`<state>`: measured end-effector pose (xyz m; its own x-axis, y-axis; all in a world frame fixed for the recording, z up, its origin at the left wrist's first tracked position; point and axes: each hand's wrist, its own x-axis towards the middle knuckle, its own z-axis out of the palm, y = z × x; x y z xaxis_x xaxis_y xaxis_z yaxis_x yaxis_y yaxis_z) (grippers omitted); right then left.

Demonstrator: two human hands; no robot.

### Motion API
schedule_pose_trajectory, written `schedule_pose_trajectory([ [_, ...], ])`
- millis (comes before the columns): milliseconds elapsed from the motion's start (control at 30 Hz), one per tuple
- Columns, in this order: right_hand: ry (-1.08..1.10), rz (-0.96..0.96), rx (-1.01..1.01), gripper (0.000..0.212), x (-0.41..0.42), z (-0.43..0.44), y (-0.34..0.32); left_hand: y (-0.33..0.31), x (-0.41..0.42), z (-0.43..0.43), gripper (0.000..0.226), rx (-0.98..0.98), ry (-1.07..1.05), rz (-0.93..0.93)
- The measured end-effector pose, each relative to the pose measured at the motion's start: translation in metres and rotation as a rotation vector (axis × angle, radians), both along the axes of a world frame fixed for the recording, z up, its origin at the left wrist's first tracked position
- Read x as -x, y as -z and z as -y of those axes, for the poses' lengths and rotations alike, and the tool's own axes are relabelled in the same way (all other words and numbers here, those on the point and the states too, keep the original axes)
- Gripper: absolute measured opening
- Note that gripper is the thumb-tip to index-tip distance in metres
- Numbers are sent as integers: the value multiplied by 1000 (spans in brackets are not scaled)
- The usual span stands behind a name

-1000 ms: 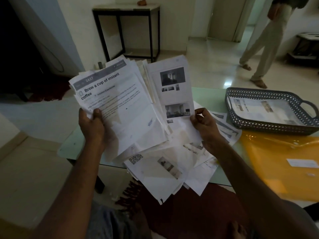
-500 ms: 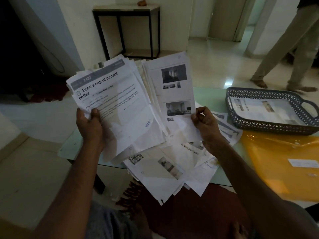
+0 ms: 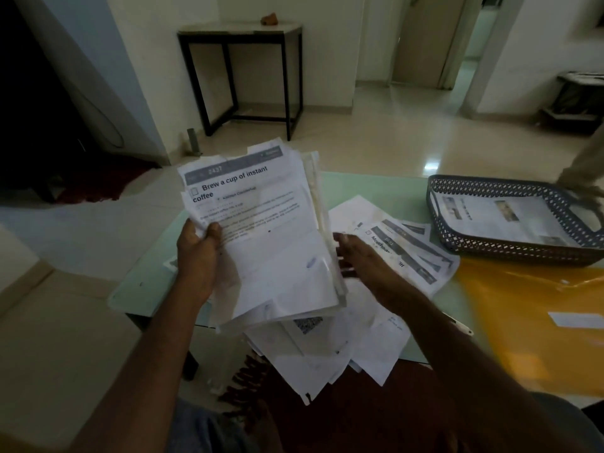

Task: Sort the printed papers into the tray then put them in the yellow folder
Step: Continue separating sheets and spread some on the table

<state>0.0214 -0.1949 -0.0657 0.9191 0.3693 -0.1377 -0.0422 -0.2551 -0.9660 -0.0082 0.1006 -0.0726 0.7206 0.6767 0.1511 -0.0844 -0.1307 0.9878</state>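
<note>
Pale green desk (image 3: 376, 188). I see the left hand (image 3: 196, 253) gripping a paper stack (image 3: 261, 230), thumb on top. The right hand (image 3: 362, 259), fingers loosely straight, is at its edge. Beneath lie loose papers (image 3: 402, 246). Then the tray (image 3: 510, 248) holding sheets, with the folder (image 3: 539, 322) just beside it.

The fanned sheets closed into one stack (image 3: 271, 243) gripped by the left hand (image 3: 196, 256). The right hand (image 3: 362, 259) released its pinch and opened, fingers straight beside the stack's right edge. The bystander (image 3: 585, 165) walked past the table's far right corner.
</note>
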Motion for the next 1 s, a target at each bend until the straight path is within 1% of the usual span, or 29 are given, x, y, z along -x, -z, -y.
schedule_pose_trajectory([
  [33, -27, -94, -75, 32, 2, -2, 2, 1, -1, 1, 29, 23, 25, -12],
  [67, -47, -117, -118, 26, 3, -3, 4, 2, -2, 2, 29, 39, 51, -19],
  [100, -53, -97, -136, 26, 3, -4, 7, 2, -2, 2, 29, 40, 77, -27],
  [133, -50, -72, -143, 30, 4, -4, 7, 2, -2, 2, 27, 19, 96, -40],
  [167, -22, -49, -130, 29, 4, -4, 8, 2, -1, 2, 25, -19, 108, -60],
  [233, 41, -24, -103, 18, 4, -2, 9, 2, -2, -1, 19, -104, 99, -103],
  [300, 96, -64, -89, 18, -1, 5, 14, 2, 0, -6, 19, -132, 58, -113],
  [333, 118, -75, -48, 19, -4, 9, 18, 1, 1, -9, 19, -128, 23, -103],
  [367, 124, -45, 42, 18, -8, 13, 21, -1, 3, -11, 18, -132, -11, -93],
  [400, 111, 11, 181, 19, -12, 19, 23, -2, 6, -14, 18, -139, -40, -87],
  [433, 87, 68, 346, 23, -16, 24, 24, -4, 8, -15, 18, -143, -62, -79],
  [467, 63, 101, 500, 33, -18, 29, 25, -6, 10, -14, 19, -136, -81, -71],
  [500, 42, 105, 592, 44, -20, 33, 24, -9, 12, -12, 20, -121, -93, -60],
  [567, 29, 77, 629, 60, -20, 39, 23, -14, 13, -6, 22, -95, -107, -39],
  [600, 38, 110, 655, 64, -21, 41, 23, -15, 12, -2, 24, -88, -101, -25],
  [667, 108, 328, 737, 67, -21, 41, 21, -18, 11, 7, 26, -76, -60, 9],
  [700, 137, 411, 672, 66, -21, 40, 16, -20, 10, 13, 25, -76, -38, 31],
  [733, 130, 381, 491, 67, -20, 37, 8, -23, 8, 19, 23, -90, -20, 60],
  [800, 33, 153, 38, 73, -12, 27, -14, -34, 4, 36, 19, -143, 10, 141],
  [833, -7, 86, -111, 72, -10, 22, -23, -42, 3, 45, 18, -151, 29, 190],
  [867, -7, 93, -196, 67, -9, 19, -30, -50, 1, 54, 16, -137, 51, 244],
  [933, 75, 170, -307, 52, -9, 15, -41, -67, 0, 69, 14, -83, 91, 356],
  [1000, 122, 211, -385, 48, -12, 17, -43, -79, 2, 78, 14, -49, 131, 444],
])
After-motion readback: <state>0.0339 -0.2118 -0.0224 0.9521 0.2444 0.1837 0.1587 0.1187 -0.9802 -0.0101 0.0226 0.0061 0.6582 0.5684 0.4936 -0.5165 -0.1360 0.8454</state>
